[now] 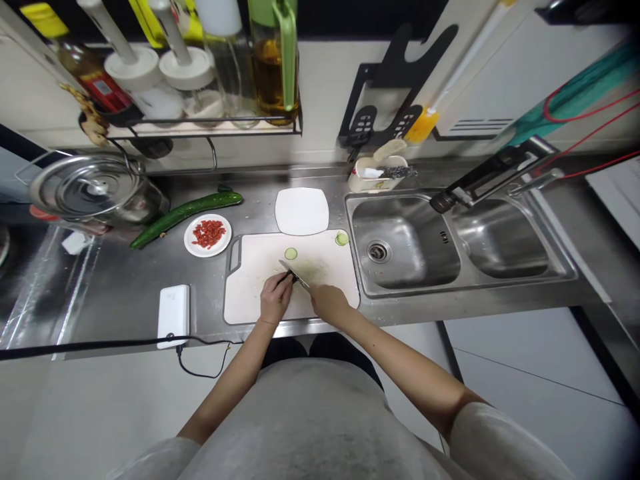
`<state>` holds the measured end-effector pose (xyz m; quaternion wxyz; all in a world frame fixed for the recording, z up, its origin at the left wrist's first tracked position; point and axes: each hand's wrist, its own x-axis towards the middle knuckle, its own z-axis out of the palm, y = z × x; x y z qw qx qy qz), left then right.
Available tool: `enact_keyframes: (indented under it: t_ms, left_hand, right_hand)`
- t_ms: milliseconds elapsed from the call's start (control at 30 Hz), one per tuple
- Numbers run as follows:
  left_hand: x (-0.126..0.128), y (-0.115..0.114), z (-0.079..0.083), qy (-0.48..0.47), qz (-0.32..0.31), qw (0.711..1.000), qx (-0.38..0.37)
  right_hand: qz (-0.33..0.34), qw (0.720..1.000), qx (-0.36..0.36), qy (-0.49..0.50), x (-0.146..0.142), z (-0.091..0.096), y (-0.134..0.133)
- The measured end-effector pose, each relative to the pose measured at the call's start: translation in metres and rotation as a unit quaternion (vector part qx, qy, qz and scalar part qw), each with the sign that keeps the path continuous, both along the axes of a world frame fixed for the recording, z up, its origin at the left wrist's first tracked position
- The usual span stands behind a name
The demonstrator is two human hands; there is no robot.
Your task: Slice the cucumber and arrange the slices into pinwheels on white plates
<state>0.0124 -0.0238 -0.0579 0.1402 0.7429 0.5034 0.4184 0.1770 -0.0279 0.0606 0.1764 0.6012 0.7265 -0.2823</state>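
Note:
On the white cutting board (245,293) my right hand (330,303) grips a knife (299,277), its blade slanting up and to the left. My left hand (277,298) is closed on a dark green cucumber piece (287,276) beside the blade; fingers and blade hide most of it. Just above the blade lies one round cucumber slice (291,253). A few more cucumber slices (342,238) overlap at the board's upper right corner. Beyond the board's top edge sits a white square plate (302,211).
A long whole cucumber (187,212) and a plate of chopped red pieces (209,235) lie left of the board. Further left are a lidded steel pot (100,190) and a white power bank (173,313) with a cable. A double sink (410,240) adjoins the board's right side.

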Motion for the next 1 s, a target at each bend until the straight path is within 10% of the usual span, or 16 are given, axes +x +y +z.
enact_keyframes:
  t_ms: [767,1000]
  left_hand:
    - [0.001,-0.003,0.011,0.003,0.004,1.000,-0.023]
    - [-0.003,0.005,0.036,-0.049,0.104,0.992,-0.045]
  right_hand:
    - [-0.021,0.999,0.016,-0.019,0.005,-0.009,-0.005]
    - [-0.087,0.985,0.144,-0.046,0.040,-0.004,-0.010]
